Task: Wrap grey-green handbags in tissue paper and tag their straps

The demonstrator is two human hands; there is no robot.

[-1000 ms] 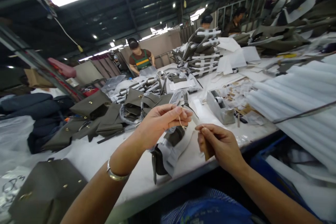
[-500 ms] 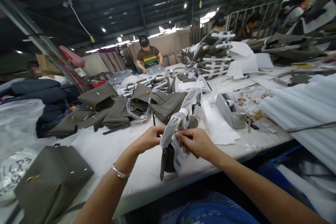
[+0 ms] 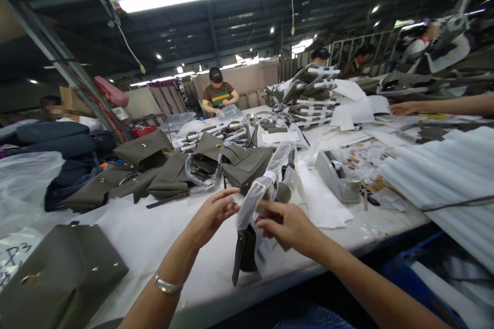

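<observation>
A bag strap (image 3: 249,211) wrapped in clear plastic, with a gold-coloured buckle under the wrap, stands in front of me at the table's near side. Its dark olive end (image 3: 240,257) hangs toward the table edge. Just left of the strap is my left hand (image 3: 212,213), fingers apart and holding nothing. From the other side my right hand (image 3: 289,226) grips the strap's wrapped edge between thumb and forefinger; the exact contact is partly hidden. Beyond the strap lies an olive bag (image 3: 247,164).
Several olive bags (image 3: 165,175) are heaped at centre-left, with another bag (image 3: 62,272) at near left. A grey tape dispenser (image 3: 337,177) stands right of my hands. White foam sheets (image 3: 451,185) lie at far right. Another person's hand (image 3: 405,108) reaches in from the right.
My left hand has come off the strap and its fingers have spread. My right fingers have shifted slightly on the strap. Another person's arm has appeared at the right.
</observation>
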